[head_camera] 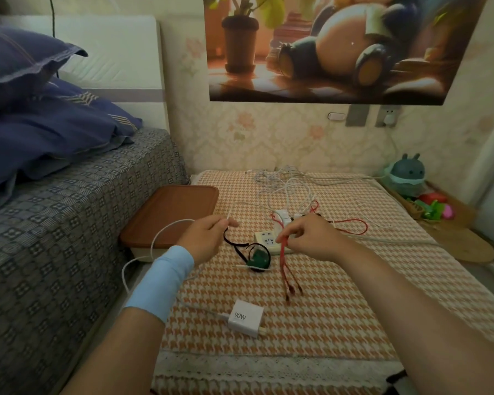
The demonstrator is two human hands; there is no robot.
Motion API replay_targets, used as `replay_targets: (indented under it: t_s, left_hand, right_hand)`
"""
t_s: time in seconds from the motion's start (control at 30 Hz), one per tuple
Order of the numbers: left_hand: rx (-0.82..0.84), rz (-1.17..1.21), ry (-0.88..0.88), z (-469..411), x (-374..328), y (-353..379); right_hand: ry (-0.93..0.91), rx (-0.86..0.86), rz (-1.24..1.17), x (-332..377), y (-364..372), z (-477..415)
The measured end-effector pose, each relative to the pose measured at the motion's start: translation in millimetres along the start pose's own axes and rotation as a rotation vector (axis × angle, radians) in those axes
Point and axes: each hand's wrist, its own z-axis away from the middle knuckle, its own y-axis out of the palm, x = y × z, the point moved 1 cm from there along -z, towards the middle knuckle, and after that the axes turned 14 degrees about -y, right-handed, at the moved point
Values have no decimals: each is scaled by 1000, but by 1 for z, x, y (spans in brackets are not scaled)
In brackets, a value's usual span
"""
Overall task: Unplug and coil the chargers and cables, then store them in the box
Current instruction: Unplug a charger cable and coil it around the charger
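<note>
The red cable hangs from my right hand, pinched between thumb and fingertips, its three plug ends trailing on the checked cloth. My left hand pinches one end of the white cable, which loops out left and back to the 90W charger lying unplugged nearest me. Just beyond my hands sits the power strip, with a tangle of white cables farther back. I judge this is the coiling step; next I must wind one lead into loops, then open the brown-lidded box on the left
</note>
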Motion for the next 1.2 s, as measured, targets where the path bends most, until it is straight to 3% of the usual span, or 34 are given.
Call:
replay_targets:
  t_s: [0.2,0.33,0.4,0.47,0.53,0.57,0.67,0.7,0.83,0.93,1.0,1.03,1.1,1.2]
  left_hand:
    - [108,-194,158,12,-14,-8]
    - [184,-164,149,16,-18,-9]
    - [86,-121,190,15,-15,-13]
    - [-30,-124,243,10,-10,-16]
    - [-87,-144,245,4,-5,-17]
    - [-87,-143,222,1,-2,-18]
    - [-58,-128,157,-3,5,-17]
    - [-50,-150,150,-5,7,-17]
    - [4,-273,137,-2,3,-13]
    - [58,-289,161,8,-2,-17]
    - [0,-344,196,16,-3,-25]
    - [-55,-372,224,22,-4,-30]
    - [-215,-415,265,33,-7,-39]
    - [-542,-530,180,43,-9,-59]
  right_hand:
    - [-40,65,152,8,29,-25]
    - [21,-4,36,10,51,-53]
    - [153,-111,-112,8,54,-68]
    - [302,-350,-413,13,50,-79]
    - [317,-508,-746,16,44,-87]
    - [300,-486,-807,13,44,-90]
    - [235,-156,-314,16,42,-79]
    - [180,-124,-137,15,41,-74]
    - [-48,-497,253,25,32,-52]
    - [-102,-364,405,23,32,-43]
    - [-77,-253,539,18,34,-37]
    - [-44,-223,525,15,33,-34]
    - [22,-214,264,9,28,-26]
    - [99,-145,-71,3,16,-13]
